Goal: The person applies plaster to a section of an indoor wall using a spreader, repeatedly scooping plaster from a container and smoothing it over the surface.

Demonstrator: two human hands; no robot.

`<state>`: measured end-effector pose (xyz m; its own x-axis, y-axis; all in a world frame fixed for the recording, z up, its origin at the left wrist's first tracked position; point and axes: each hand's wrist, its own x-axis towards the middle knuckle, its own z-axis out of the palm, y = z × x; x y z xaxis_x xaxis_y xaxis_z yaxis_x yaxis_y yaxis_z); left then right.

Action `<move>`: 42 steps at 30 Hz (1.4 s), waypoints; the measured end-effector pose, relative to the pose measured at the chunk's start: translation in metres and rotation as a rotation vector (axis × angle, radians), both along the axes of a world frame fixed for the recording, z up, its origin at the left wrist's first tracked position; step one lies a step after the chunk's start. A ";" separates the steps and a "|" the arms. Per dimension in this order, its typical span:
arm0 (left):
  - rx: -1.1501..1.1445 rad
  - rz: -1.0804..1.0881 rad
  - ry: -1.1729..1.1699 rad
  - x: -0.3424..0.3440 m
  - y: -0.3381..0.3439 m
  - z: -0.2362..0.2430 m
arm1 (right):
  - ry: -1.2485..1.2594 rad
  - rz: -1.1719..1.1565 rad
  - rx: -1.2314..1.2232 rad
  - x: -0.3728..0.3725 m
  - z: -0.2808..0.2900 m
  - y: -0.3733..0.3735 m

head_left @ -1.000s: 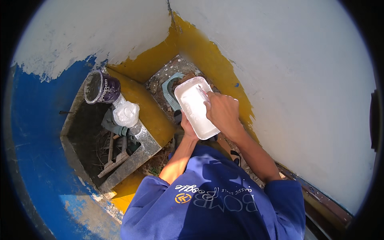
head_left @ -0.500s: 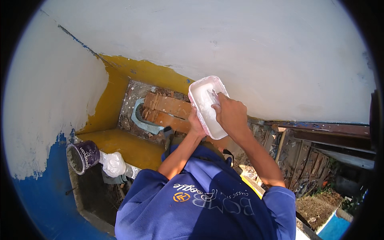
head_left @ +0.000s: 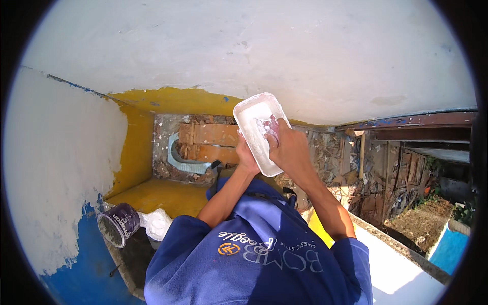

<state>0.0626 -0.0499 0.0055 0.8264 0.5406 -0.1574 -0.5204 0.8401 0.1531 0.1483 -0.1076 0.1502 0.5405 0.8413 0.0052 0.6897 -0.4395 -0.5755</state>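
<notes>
My left hand (head_left: 246, 155) grips the side of a white rectangular tray (head_left: 266, 161), which is tilted in front of my chest. White paste, like wall putty, coats its inside. My right hand (head_left: 292, 150) is closed around a small putty scraper (head_left: 268, 127) smeared with white, reddish on its flat side. The scraper is inside the tray, against the paste; my fingers hide its grip end.
White-coated walls (head_left: 305, 56) rise ahead and at left, with yellow and blue paint below. A purple paint bucket (head_left: 120, 224) and a white plastic bag (head_left: 158, 223) sit at lower left. Below are brown boards (head_left: 218, 134) beside a pale blue squat toilet (head_left: 185, 163). Debris lies at right.
The scraper has turned in my right hand, now showing its reddish flat side within the tray. The tray stays in my left hand, and the view has shifted slightly.
</notes>
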 end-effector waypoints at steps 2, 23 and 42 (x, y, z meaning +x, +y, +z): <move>0.002 0.004 -0.009 -0.002 0.000 -0.002 | 0.001 0.048 -0.060 -0.001 0.001 -0.002; 0.098 0.259 0.041 -0.011 -0.009 -0.002 | 0.025 0.279 0.026 0.002 -0.004 0.004; 0.210 0.304 0.193 -0.024 -0.011 -0.006 | 0.058 0.323 0.044 -0.016 -0.004 0.007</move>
